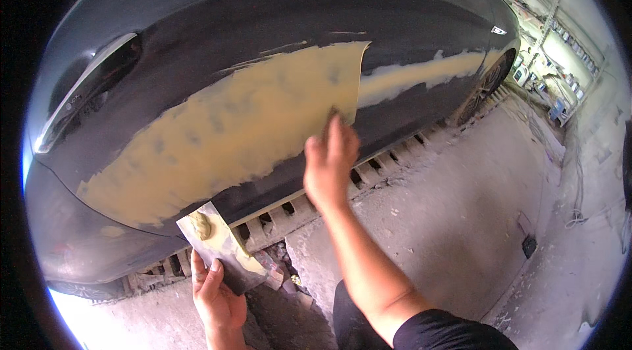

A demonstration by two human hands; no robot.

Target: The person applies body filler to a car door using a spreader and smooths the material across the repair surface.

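Yellowish body filler (257, 109) covers a broad patch of the dark car door (217, 27), with grey smudges showing through. My right hand (329, 162) is closed at the patch's right part, near its lower edge. Its fingers pinch a putty spreader (333, 115), of which only a thin dark edge shows; the fingers are slightly blurred. Below the door's lower edge, my left hand (217, 291) grips a flat putty board (227, 244) by its lower side, thumb on top. A lump of filler (199, 225) sits on the board's upper corner, and more is smeared along its right edge.
A chrome door handle (85, 90) stands out at the left. Filler also streaks the front panel (428, 77) towards the wheel (484, 90). Under the car runs a slotted floor grate (289, 208), beside broken concrete (289, 277). Shelves with several containers (566, 37) stand far right.
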